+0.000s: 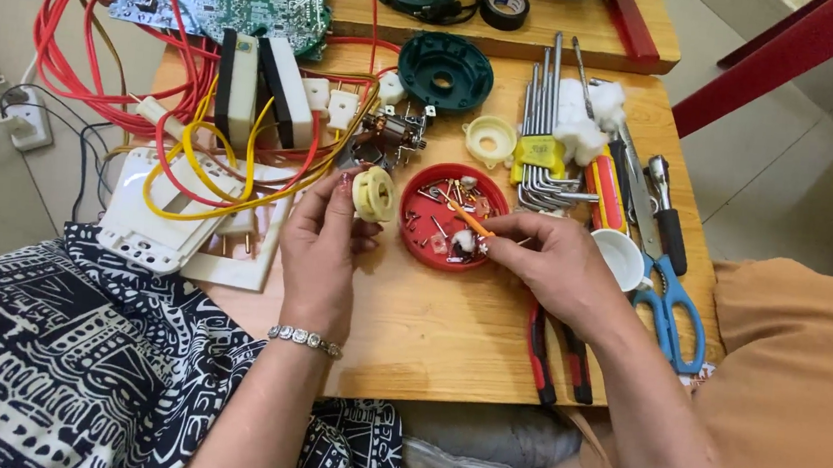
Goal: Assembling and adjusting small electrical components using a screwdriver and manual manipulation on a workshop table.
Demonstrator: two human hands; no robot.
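Left hand [320, 246] fingers clamp cream ring [375, 194]; right hand [545, 260] fingers pinch into crowded red lid [413, 246].

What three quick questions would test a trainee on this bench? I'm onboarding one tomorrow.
1. What does the left hand hold?
2. True or false: the right hand reaches into the red lid.
3. The blue scissors lie: A) by the red wires, B) at the table's right edge.

Key: 1. A cream plastic ring. 2. True. 3. B.
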